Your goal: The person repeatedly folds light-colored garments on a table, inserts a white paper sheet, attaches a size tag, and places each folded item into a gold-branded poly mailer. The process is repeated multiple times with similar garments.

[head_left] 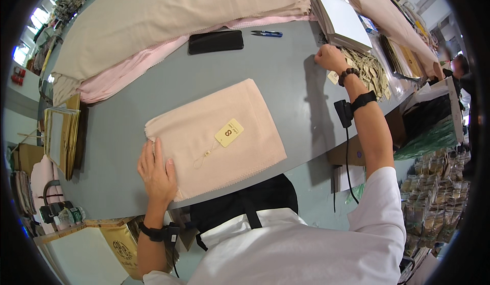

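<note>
A folded pale pink cloth [240,106] with a zigzag-trimmed edge lies flat near the table's front edge. On it rests a cream hang tag [229,133] with a thin string loop and small bead. My left hand [157,175] lies on the cloth's left edge, fingers stretched out. Far to the right, my right hand [331,57] is closed like a fist beside a heap of hang tags [371,70] with cords; whether anything is inside it is hidden. One loose tag [333,77] lies just below this hand.
Behind the cloth are a black phone [216,42] and small blue-handled thread snips [266,33]. Large beige fabric [178,4] over pink fabric [127,70] covers the far side. A white paper stack [343,22] stands at far right, card bundles [62,137] at left.
</note>
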Action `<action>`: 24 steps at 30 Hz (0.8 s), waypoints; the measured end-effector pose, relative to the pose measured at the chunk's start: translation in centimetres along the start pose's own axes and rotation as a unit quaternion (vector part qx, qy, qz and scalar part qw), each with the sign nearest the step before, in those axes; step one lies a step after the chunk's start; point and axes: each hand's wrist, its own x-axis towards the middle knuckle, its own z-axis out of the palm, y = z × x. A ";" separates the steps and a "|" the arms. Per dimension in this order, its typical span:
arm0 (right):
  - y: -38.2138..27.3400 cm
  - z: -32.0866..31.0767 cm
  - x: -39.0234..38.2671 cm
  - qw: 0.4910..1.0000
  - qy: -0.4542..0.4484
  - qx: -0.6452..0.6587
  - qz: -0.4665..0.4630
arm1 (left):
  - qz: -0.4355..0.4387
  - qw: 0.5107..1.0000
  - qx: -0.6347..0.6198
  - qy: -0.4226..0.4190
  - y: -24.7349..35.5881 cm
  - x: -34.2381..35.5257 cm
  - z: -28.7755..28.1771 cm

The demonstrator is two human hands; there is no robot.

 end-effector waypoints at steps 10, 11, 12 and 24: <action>-10.9 -1.9 -10.5 0.945 0.035 0.307 -0.112 | -0.038 0.983 -0.103 0.149 1.2 -0.4 -1.8; -13.0 -2.2 -12.4 0.918 0.021 0.368 -0.145 | -0.015 0.978 -0.151 0.143 1.7 -0.3 -2.3; -15.3 -2.4 -14.5 0.900 0.001 0.412 -0.147 | 0.006 0.971 -0.203 0.129 2.3 -0.2 -3.0; -30.4 -2.4 -27.2 0.731 -0.167 0.644 -0.152 | -0.033 0.838 -0.543 -0.050 8.1 -1.8 -3.1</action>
